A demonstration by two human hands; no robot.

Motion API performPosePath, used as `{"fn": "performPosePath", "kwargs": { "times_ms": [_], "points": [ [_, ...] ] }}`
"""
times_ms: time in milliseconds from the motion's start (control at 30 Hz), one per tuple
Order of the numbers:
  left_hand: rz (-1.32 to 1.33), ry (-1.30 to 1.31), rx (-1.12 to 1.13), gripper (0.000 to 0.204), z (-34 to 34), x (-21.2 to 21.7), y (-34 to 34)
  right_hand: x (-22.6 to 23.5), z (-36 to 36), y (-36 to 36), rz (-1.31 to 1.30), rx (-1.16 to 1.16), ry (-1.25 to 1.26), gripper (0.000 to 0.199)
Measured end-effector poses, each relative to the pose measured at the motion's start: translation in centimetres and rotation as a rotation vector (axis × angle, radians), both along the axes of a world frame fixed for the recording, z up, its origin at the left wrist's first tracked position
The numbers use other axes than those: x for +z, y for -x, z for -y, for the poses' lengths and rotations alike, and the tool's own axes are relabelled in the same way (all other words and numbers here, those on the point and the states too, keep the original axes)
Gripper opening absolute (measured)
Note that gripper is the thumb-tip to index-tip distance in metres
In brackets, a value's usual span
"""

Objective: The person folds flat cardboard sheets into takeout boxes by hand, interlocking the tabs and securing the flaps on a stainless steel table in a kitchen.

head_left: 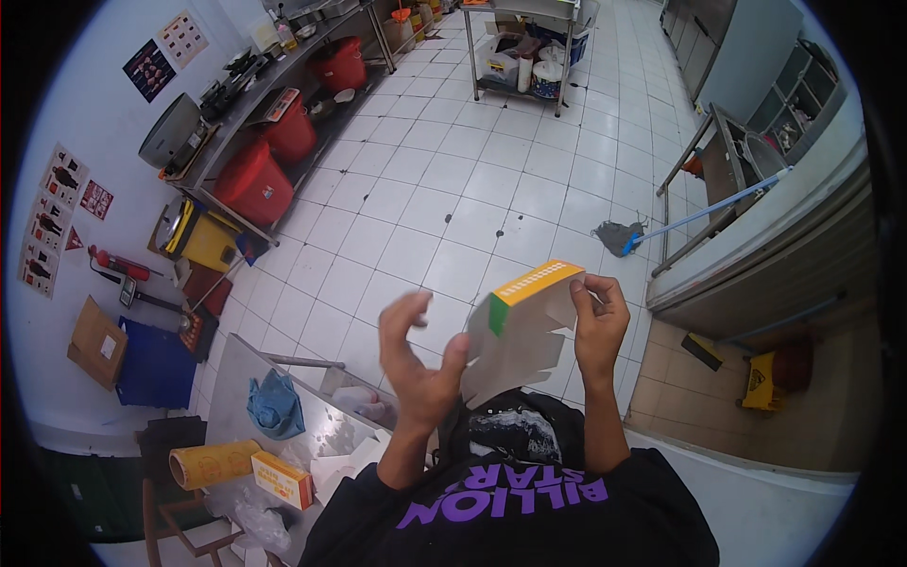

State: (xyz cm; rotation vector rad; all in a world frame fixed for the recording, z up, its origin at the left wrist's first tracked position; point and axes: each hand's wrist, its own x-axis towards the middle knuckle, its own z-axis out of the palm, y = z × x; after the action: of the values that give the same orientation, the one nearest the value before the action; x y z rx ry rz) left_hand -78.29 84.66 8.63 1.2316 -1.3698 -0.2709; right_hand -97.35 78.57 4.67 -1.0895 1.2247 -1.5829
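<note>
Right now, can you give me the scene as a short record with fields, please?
Place: kitchen with white tiled floor
Left hand: fingers spread, thumb touching the carton
Right hand: grips the far side of the carton
Held thing: flat-folded carton, orange and green top, white flaps open
Steel table, lower left: blue cloth, yellow roll, orange box
Floor: mop

Bright even overhead light, soft floor glare, strong fisheye bending, dark rim
</note>
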Motion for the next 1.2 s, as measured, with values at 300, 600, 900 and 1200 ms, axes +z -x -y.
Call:
{"fn": "performPosePath", "kwargs": {
  "times_ms": [300, 600, 900, 1200],
  "points": [
    [-0.101, -0.433, -0.415, 0.069, 0.7, -0.6, 1.8, 0.7, -0.2, -1.3, -0.339, -0.181, 0.123, 0.024],
    [0.106, -0.120, -0.351, 0.055, 0.9, -2.5, 3.1, 3.4, -3.5, -3.2, 0.324, 0.425, 0.016, 0.022],
    [-0.226, -0.155, -0.382, 0.030, 1.0, -2.8, 3.5, 1.8, -2.9, -2.9, 0.302, 0.426, 0.008, 0.021],
    [-0.318, -0.207, -0.450, 0.023, 1.0, -1.8, 3.7, 0.8, -2.8, -2.4, 0.371, 0.418, 0.030, 0.020]
  ]
}}
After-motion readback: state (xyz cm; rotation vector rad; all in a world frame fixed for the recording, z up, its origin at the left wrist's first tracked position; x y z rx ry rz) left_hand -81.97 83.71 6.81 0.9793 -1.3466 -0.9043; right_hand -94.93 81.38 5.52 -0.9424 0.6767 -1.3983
